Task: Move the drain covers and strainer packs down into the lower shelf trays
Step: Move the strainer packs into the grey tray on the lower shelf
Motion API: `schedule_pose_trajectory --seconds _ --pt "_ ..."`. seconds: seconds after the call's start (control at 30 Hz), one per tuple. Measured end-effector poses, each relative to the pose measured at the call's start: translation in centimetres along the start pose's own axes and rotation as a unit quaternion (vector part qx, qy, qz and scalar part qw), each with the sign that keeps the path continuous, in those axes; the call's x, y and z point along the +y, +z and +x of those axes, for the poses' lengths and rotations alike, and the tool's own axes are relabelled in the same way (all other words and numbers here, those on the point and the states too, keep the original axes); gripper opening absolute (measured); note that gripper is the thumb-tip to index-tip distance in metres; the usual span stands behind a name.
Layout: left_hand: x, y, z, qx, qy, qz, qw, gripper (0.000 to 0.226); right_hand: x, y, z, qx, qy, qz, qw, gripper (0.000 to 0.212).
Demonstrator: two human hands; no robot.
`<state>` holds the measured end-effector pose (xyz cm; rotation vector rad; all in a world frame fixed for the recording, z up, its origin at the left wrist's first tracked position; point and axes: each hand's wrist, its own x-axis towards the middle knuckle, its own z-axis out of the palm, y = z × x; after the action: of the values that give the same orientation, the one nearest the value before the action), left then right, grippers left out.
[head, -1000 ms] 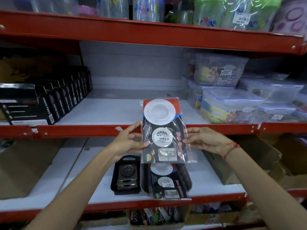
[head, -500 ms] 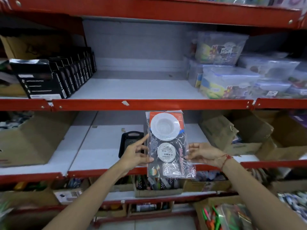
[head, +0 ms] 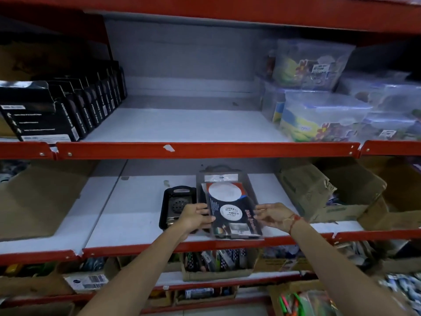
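A strainer pack (head: pixel 232 210) is held over the black tray (head: pixel 224 179) on the lower shelf (head: pixel 136 215), pinched at its left edge by the left hand (head: pixel 196 216) and at its right edge by the right hand (head: pixel 273 215); each grip is closed on the pack, which is judged to be resting on or just above what already lies in the tray. Just beside it to the left, a second black tray (head: pixel 180 192) with a round drain cover (head: pixel 178 205) is seen. The pack's long axis runs front to back, its header card pointed toward the shelf's rear, its near end overhanging the red shelf lip (head: pixel 227 244). If released so, the slick film could let it slide forward off the lip, or settle skewed across the tray's rim.
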<state>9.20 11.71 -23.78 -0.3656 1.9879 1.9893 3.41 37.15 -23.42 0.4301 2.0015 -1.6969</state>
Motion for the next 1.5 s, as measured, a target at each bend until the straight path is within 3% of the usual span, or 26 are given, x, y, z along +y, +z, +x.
schedule_pose_trajectory --seconds 0.13,0.2,0.3,0.33,0.4,0.53,0.63,0.7,0.73,0.87,0.93,1.07,1.17,1.2,1.23,1.3,1.33,1.4,1.5 --pt "0.0 -0.1 3.2 -0.01 -0.028 0.032 0.999 0.051 -0.2 0.2 3.1 0.064 0.009 -0.05 0.997 0.027" --pt "-0.2 -0.8 4.7 -0.014 -0.037 0.042 0.998 0.046 -1.0 0.9 4.4 0.092 -0.005 -0.158 0.983 0.017" --pt "-0.5 -3.4 6.8 0.053 0.013 0.132 0.99 0.038 -2.7 3.4 6.3 0.176 -0.126 -0.389 0.896 0.015" --pt "-0.9 -4.8 7.5 0.093 0.058 0.232 0.967 0.035 -3.3 4.7 6.7 0.199 -0.179 -0.413 0.871 0.018" --pt "-1.9 -7.7 8.2 0.131 0.118 0.436 0.882 0.035 -4.7 7.9 6.9 0.203 -0.259 -0.461 0.824 0.027" --pt "-4.2 -11.4 9.4 0.022 0.091 0.66 0.746 0.053 -4.7 15.8 8.7 0.044 -0.383 -0.6 0.701 0.029" --pt "-5.4 -11.8 9.7 -0.025 0.096 0.766 0.635 0.068 -1.5 20.0 11.3 -0.035 -0.374 -0.724 0.578 0.031" --pt "-5.9 -11.5 9.9 -0.032 0.09 0.799 0.594 0.073 0.4 21.4 12.0 -0.057 -0.363 -0.782 0.504 0.035" --pt "-6.2 -11.5 10.2 -0.032 0.087 0.806 0.584 0.073 0.8 21.9 11.8 -0.063 -0.356 -0.796 0.486 0.034" --pt "-7.2 -11.7 10.8 0.02 0.117 0.816 0.566 0.055 0.2 22.5 10.5 -0.062 -0.356 -0.794 0.489 0.025" --pt "-7.5 -11.6 10.7 0.016 0.112 0.805 0.582 0.032 -0.2 22.8 10.2 -0.049 -0.363 -0.8 0.475 0.029" --pt "-7.2 -11.1 10.2 0.061 0.153 0.768 0.619 0.037 -0.3 22.8 10.3 -0.082 -0.37 -0.789 0.484 0.029" --pt "-5.3 -10.6 8.8 -0.003 0.069 0.75 0.657 0.009 0.8 22.7 10.9 -0.103 -0.363 -0.808 0.453 0.024" --pt "-5.3 -10.4 9.1 -0.009 0.04 0.757 0.652 0.018 1.0 22.7 11.0 -0.101 -0.355 -0.807 0.461 0.018" --pt "-5.3 -10.4 9.3 -0.013 0.037 0.763 0.645 0.026 1.1 22.6 11.1 -0.087 -0.363 -0.796 0.477 0.013" --pt "-5.2 -10.3 9.0 -0.016 0.037 0.759 0.65 0.029 0.7 22.0 10.7 -0.091 -0.347 -0.758 0.545 0.01" --pt "-5.4 -10.4 8.9 -0.021 0.041 0.749 0.661 0.028 0.4 21.6 10.7 -0.098 -0.334 -0.731 0.586 0.016" --pt "-6.4 -11.0 8.9 -0.011 0.127 0.723 0.679 0.029 -0.3 20.1 9.6 -0.099 -0.351 -0.656 0.66 0.031" --pt "-5.5 -10.4 7.4 -0.022 0.211 0.684 0.698 0.068 -1.6 16.3 6.8 -0.11 -0.365 -0.554 0.74 0.07"
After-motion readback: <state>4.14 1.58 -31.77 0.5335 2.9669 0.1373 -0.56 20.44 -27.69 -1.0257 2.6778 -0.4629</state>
